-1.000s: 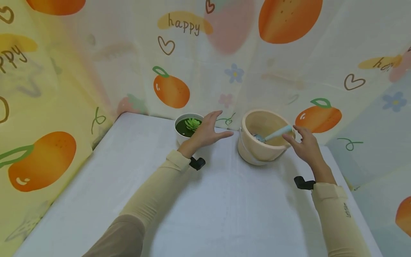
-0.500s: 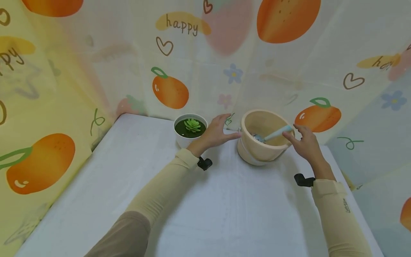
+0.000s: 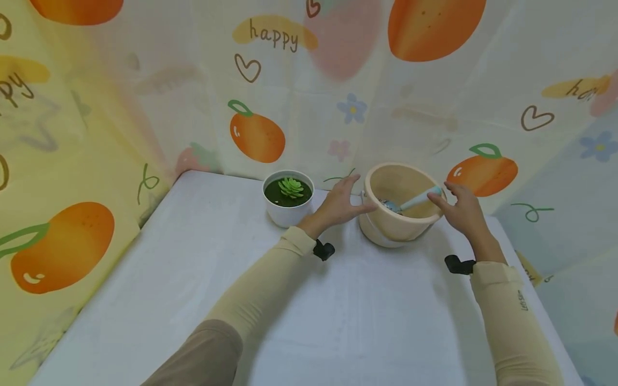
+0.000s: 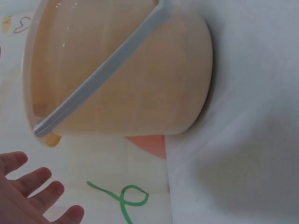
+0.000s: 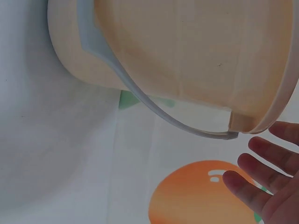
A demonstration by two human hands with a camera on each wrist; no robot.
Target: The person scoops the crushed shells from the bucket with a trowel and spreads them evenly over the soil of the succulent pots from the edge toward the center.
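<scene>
A cream bucket [image 3: 393,230] with a grey handle [image 4: 103,70] stands on the table, between my two hands. Inside it leans a tool with a pale blue handle [image 3: 419,199]; its metal head is partly hidden, so its exact kind is unclear. My left hand [image 3: 338,203] is at the bucket's left side, fingers extended and thumb close to the rim. On the right side, my right hand [image 3: 462,214] spreads its fingers beside the rim, thumb near the tool handle's end. In the right wrist view, the fingers [image 5: 266,151] look straight and hold nothing.
A white pot [image 3: 288,216] with a green succulent [image 3: 291,187] stands behind my left forearm, left of the bucket. The white-covered table [image 3: 376,321] meets a fruit-printed curtain [image 3: 299,75] at the back and sides.
My left hand has moved right, from in front of the potted succulent to the bucket's left side. The right hand has barely moved. The bucket stays in place.
</scene>
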